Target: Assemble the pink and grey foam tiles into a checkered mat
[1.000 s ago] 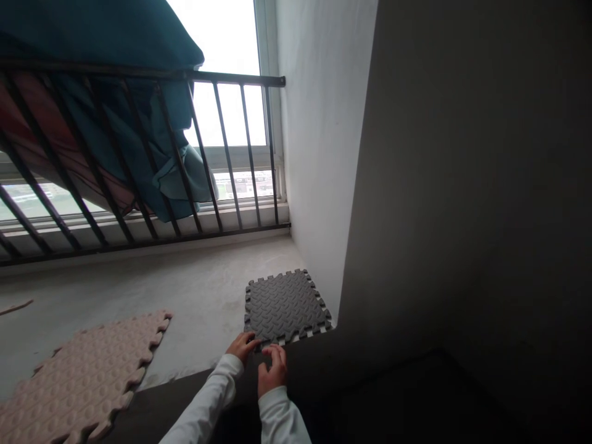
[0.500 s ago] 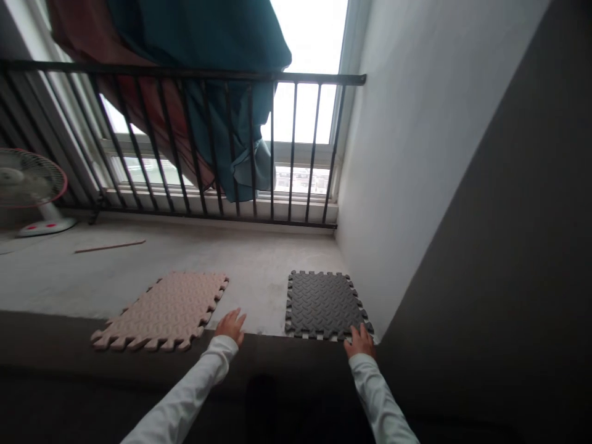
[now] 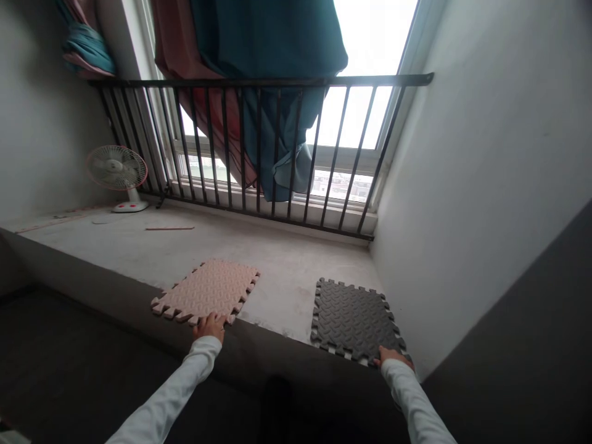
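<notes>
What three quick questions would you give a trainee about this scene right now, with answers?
1. Which foam mat does the left hand touch: the pink foam mat or the dark grey foam mat?
2. True or false: the right hand rests on the pink foam mat.
3. What stands on the concrete floor beside the black metal railing, left of both mats?

Key: 1. The pink foam mat. 2. False. 3. A desk fan.
</notes>
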`<state>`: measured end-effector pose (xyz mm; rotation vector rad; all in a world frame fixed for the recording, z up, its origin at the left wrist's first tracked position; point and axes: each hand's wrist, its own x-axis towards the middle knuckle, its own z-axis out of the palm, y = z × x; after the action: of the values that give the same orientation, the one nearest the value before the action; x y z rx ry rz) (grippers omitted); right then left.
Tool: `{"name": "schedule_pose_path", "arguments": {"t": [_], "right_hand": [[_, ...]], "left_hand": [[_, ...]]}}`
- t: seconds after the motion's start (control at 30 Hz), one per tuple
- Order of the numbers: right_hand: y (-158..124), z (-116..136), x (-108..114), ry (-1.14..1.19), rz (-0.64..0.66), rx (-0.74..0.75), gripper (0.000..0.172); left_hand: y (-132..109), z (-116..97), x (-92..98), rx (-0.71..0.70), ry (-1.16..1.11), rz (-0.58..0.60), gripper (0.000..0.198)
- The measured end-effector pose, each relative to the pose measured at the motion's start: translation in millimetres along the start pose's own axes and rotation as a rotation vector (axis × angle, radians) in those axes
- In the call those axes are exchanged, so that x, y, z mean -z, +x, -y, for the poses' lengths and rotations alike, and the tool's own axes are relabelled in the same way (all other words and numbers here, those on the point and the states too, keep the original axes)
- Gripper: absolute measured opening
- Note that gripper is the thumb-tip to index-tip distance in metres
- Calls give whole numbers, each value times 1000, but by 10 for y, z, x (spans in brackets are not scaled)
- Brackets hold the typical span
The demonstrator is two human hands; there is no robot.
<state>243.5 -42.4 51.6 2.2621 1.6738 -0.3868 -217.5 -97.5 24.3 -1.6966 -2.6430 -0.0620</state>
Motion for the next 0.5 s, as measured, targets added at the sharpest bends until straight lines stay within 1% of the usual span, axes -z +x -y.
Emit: {"name": "schedule_pose_path", "arguments": {"t": [0.13,0.2,0.27,0.37,0.43,0.5], "right_hand": [[126,-9,-80,27,-42,-7,42],[199,1,-125,65,-50,-9,40],[258,19,-154,101,-51,-25,40],[294,54,-156,115,-37,-86,48],[284,79,-138,111,-34,-118,53],[260,100,-111,117,-28,-140,57]], "left_hand": [[37,13,-53,-45,30,24,41],[66,11,-78,-63,45,28,42],[93,6,-82,-64,45,23,39],[130,9,-32,-26,33,9,31],[148,13,35,21,34,0,31],[154,-9,119,71,29,19,34]]}}
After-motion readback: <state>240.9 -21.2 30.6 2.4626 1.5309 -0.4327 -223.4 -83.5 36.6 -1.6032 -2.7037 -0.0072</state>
